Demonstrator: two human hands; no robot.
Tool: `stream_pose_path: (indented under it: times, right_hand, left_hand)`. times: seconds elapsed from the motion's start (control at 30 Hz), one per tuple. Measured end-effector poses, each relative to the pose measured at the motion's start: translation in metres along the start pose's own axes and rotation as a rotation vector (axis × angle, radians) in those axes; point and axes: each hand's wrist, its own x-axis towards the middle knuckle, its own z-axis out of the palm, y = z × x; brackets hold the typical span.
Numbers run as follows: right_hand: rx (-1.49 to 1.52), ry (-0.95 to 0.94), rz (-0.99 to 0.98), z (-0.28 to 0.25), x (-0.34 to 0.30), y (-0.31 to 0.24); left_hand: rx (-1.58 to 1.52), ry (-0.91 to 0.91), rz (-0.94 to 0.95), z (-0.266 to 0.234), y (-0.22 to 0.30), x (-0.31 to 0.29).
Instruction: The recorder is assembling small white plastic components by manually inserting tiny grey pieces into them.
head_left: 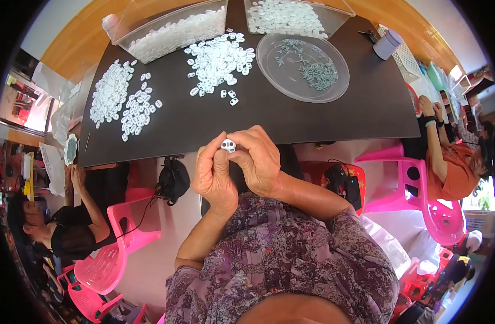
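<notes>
My left hand (pixel 214 175) and my right hand (pixel 259 159) meet at the table's front edge. Between their thumbs and index fingers they pinch one small white plastic piece (pixel 228 144) with two dark round spots. Part of it is covered by my fingertips. Farther back lies a heap of white two-holed plastic pieces (pixel 218 59), a few of them loose at its near side. To the right, a clear round tray (pixel 277 89) holds many small grey-green screw-like parts (pixel 319 75). White oval pieces (pixel 111 92) form a pile at the left, with a smaller pile (pixel 138 110) beside it.
Two clear bins, one left (pixel 174 40) and one right (pixel 336 21), full of white pieces, stand along the dark table's (pixel 344 116) back. A grey-and-white cup (pixel 388 44) is at the far right. Co-workers sit on both sides near pink chairs (pixel 120 237).
</notes>
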Motion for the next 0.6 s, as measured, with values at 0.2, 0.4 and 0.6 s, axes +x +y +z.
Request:
stream_pose_path:
  times: [0.2,0.4,0.6]
  right_hand:
    - [-0.026,0.041,-0.093,0.006,0.008,0.012]
    - [-0.056,0.030,-0.119,0.016,0.012,0.015]
    - [-0.066,0.023,-0.135,0.029,0.009,0.014]
  left_hand:
    - [0.016,-0.001,0.055,0.006,-0.005,0.012]
    - [0.096,0.021,0.125,0.001,-0.007,0.020]
    - [0.155,0.065,0.170,-0.007,-0.010,0.022]
